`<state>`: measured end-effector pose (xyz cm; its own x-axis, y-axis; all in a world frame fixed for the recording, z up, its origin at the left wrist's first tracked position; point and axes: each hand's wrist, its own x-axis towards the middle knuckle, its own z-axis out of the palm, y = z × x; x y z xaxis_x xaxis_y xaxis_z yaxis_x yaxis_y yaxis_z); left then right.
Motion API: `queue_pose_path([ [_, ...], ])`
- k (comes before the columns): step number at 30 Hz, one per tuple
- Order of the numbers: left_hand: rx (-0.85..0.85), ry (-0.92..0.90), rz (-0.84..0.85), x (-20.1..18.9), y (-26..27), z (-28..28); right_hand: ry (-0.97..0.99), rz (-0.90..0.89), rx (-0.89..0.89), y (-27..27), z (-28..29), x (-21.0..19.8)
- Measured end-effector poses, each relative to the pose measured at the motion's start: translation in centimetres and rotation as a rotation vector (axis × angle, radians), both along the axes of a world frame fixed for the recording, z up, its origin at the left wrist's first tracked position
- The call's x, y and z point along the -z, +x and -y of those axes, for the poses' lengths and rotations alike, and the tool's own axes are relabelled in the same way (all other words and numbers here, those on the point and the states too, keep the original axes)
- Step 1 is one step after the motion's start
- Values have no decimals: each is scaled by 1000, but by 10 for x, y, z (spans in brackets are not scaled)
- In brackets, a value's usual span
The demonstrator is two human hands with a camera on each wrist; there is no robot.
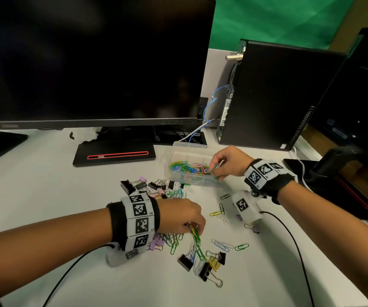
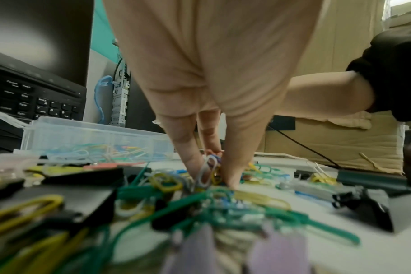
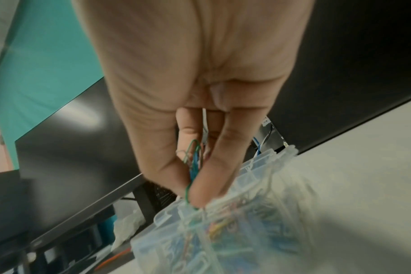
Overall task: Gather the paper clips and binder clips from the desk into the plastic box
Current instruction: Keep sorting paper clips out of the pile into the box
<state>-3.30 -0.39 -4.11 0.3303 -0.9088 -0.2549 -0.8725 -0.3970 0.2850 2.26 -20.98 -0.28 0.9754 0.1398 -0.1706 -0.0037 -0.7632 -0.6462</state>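
White desk [image 1: 67, 207] runs under everything you see, matte and smooth, with a black monitor [image 1: 94, 58] at 11 o'clock and a black computer tower [image 1: 273, 96] at 1 o'clock. One plastic box [image 1: 191, 173] sits at 12 o'clock from your hands: clear, rectangular, thin-walled, split into compartments, already holding a tangle of coloured wire paper clips.

Your right hand [image 1: 227, 162] hangs over the box's near right corner, fingers and thumb pinching a small bunch of green and blue paper clips [image 3: 192, 163] whose lower ends dip toward the box rim.

Your left hand [image 1: 178, 216] is low at 6 o'clock from the box, fingertips pressed together on a cluster of clips [image 1: 193, 230] on the desk; the wrist view shows a white one and yellow ones between thumb and fingers.

Loose paper clips are too tangled to count. Below your left hand I count four binder clips [image 1: 203, 262] with folded steel handles: three black, one yellow. A second heap [image 1: 154, 187] lies at 7 o'clock of the box with black and lilac binder clips, number unclear. One lilac binder clip [image 1: 253, 228] lies beside the right wrist camera
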Motion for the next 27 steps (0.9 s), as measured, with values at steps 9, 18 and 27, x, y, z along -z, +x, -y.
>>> queue_pose_path([
  [9, -120, 43, -65, 3, 16, 10, -127, 96, 83, 29, -19, 13],
  [18, -272, -153, -184, -7, 40, 3, -581, 43, -148, 20, -30, 6],
  [27, -465, -428, -172, -35, 90, -9, -430, 193, -153, -8, -9, -2],
])
